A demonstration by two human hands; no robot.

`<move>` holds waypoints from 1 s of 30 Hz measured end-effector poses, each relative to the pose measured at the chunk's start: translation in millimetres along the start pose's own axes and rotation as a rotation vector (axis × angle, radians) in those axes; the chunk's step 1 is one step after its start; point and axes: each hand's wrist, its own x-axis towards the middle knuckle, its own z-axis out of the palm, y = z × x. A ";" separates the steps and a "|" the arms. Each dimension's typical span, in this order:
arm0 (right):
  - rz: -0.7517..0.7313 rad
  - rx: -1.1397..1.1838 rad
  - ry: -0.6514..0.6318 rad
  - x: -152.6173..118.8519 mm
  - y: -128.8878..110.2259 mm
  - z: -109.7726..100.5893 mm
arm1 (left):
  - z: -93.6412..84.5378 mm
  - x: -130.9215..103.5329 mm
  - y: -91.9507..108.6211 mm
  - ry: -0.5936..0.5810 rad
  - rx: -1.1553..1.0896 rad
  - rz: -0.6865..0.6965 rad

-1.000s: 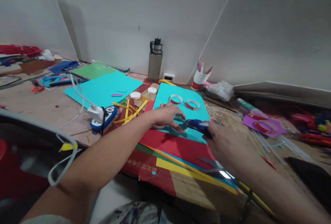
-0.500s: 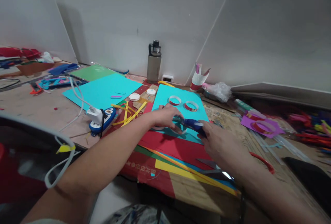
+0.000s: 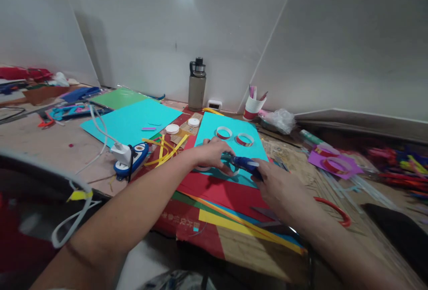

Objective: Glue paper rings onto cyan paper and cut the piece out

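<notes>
Basically cluttered tbl, grey wall behind (bit scuffed), btl upright.

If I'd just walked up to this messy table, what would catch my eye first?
Probably the two bright turquoise sheets, one on the left and one in the middle, the latter with small red-and-white rings on it. Over it, the right hand holds a dark blue tool, with the left hand close by. Behind, a tall grey-brown bottle stands by the pale wall.
</notes>
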 end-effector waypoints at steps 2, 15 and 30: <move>-0.015 0.012 0.011 0.5 0.7 0.8 | 0.9 0.7 -1.3 0.004 0.003 -0.001; 0.046 -0.013 -0.032 -6.9 -3.4 -7.0 | 0.0 -0.8 -0.3 0.018 0.000 0.010; 0.017 0.033 0.022 -8.4 4.4 0.3 | -4.3 -3.5 3.5 0.004 0.000 -0.002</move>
